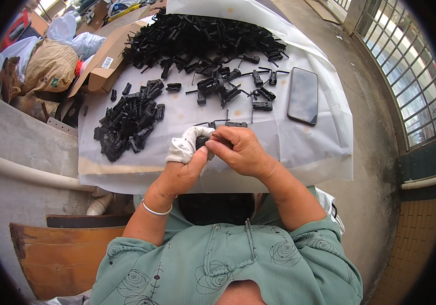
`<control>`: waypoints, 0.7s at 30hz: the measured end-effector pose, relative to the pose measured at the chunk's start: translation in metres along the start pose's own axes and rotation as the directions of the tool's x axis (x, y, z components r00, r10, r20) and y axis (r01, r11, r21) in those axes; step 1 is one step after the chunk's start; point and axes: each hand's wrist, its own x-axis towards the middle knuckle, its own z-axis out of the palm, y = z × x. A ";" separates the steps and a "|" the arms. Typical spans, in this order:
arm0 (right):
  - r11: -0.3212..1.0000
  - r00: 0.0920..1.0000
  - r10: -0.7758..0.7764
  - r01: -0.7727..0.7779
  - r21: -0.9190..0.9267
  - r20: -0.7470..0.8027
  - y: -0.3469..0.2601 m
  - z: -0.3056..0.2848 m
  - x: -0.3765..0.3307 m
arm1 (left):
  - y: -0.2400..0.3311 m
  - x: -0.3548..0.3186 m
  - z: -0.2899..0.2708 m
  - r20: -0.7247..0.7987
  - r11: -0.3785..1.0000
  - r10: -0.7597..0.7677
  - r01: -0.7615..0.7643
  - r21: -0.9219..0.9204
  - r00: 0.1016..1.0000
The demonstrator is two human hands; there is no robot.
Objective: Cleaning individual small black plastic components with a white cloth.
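Observation:
My left hand (190,168), partly covered by a white cloth or glove (181,147), is closed around a small black plastic part (202,142) near the table's front edge. From the other side my right hand (244,153) pinches at the same part with thumb and forefinger; its fingertips hide much of it. Just beyond my fingers lies another black part (236,124). On the left is a pile of black plastic pieces (131,119) without visible strips. Farther off, a larger heap of black parts (202,40) has thin strips sticking out.
A dark-screened phone (303,95) lies on the right of the white-covered table (324,152). Several loose parts (223,86) are scattered mid-table. A cardboard box (107,63) and stuffed bags (50,66) crowd the left. A barred window (406,66) stands at the right.

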 end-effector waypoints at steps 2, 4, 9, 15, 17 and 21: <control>0.991 0.990 0.126 -0.129 0.046 0.055 -0.002 -0.001 0.000 | -0.002 0.001 -0.001 -0.012 0.998 0.049 -0.049 0.038 0.999; 0.992 0.997 0.046 -0.053 0.113 0.066 0.005 -0.001 -0.002 | 0.001 0.001 -0.001 -0.043 0.996 -0.076 0.074 -0.041 0.996; 0.997 0.987 0.078 -0.079 0.005 0.143 0.006 0.004 -0.002 | 0.000 0.003 0.002 -0.075 0.983 0.112 -0.099 0.155 0.991; 0.974 0.992 0.084 -0.102 0.202 0.095 0.007 0.009 -0.002 | 0.006 0.000 0.000 -0.045 0.992 0.081 -0.076 0.100 0.996; 0.972 0.992 0.071 -0.091 0.216 0.100 0.009 0.011 -0.002 | 0.005 -0.001 0.001 -0.060 0.995 0.065 -0.060 0.074 0.996; 0.991 0.995 0.103 -0.103 0.081 0.011 0.008 0.026 -0.005 | 0.002 -0.001 0.002 -0.042 0.863 0.292 -0.245 0.443 0.955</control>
